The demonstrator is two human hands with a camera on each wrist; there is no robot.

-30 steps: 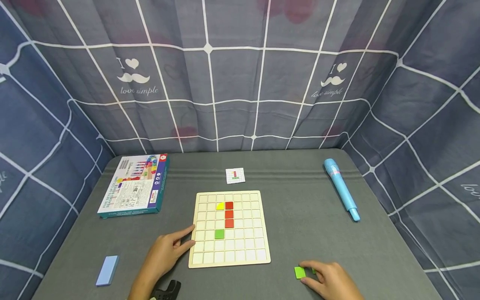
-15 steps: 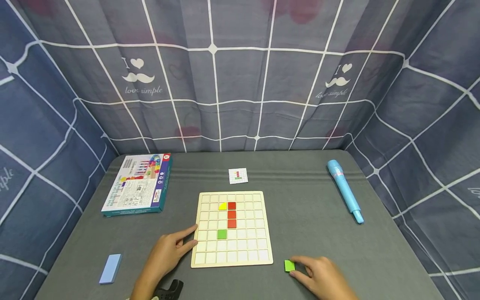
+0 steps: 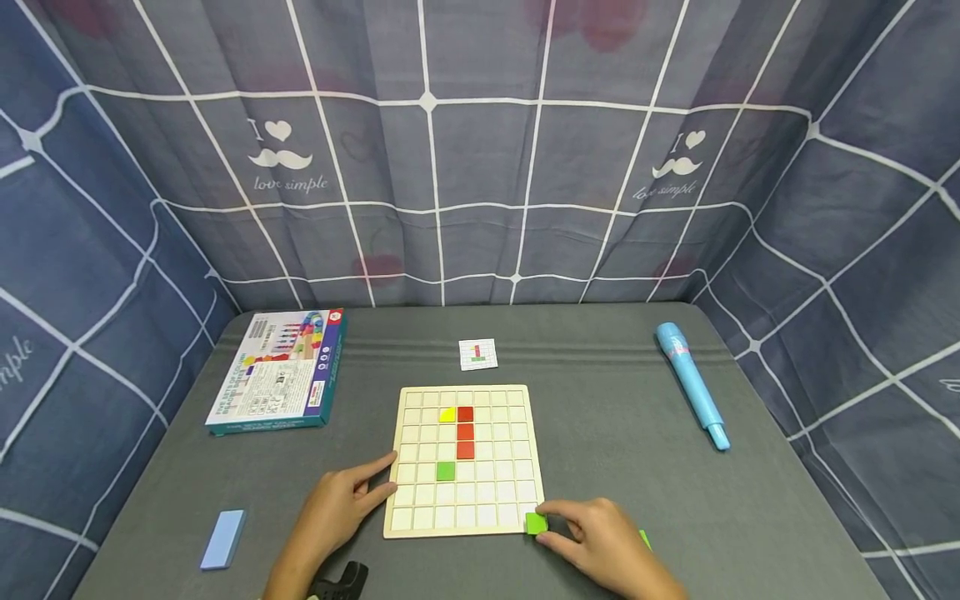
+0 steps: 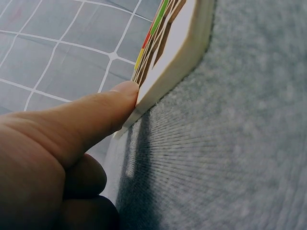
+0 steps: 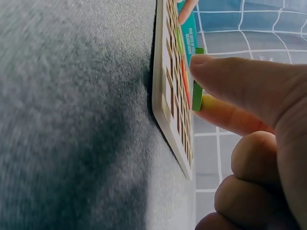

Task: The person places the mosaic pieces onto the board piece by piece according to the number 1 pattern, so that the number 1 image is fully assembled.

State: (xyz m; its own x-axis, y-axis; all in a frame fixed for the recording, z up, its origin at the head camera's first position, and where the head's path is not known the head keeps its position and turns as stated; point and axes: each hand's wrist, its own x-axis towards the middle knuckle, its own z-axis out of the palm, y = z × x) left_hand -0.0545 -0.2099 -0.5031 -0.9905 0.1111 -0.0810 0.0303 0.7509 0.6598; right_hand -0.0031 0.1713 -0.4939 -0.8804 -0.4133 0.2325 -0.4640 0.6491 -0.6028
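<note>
A pale wooden grid board (image 3: 497,492) lies on the table in the head view. It bears a yellow piece (image 3: 447,415), a column of red squares (image 3: 465,432) and one green square (image 3: 446,472). My left hand (image 3: 335,512) touches the board's left edge with thumb and index finger extended; in the left wrist view the thumb (image 4: 103,112) meets the rim. Between thumb and index finger, my right hand (image 3: 600,537) pinches a bright green square tile (image 3: 536,523) over the board's lower right corner. The right wrist view shows this tile (image 5: 197,96) edge-on, raised above the board.
A small pattern card (image 3: 477,354) lies behind the board. At the back left is a flat game box (image 3: 273,375), with a blue block (image 3: 222,539) in front. A blue marker-like tube (image 3: 692,385) lies at right. Another green piece (image 3: 645,539) shows partly beside the right hand.
My right hand has picked up the green tile and carried it left to the board's corner, uncovering another green piece. The left hand stays at the board's edge.
</note>
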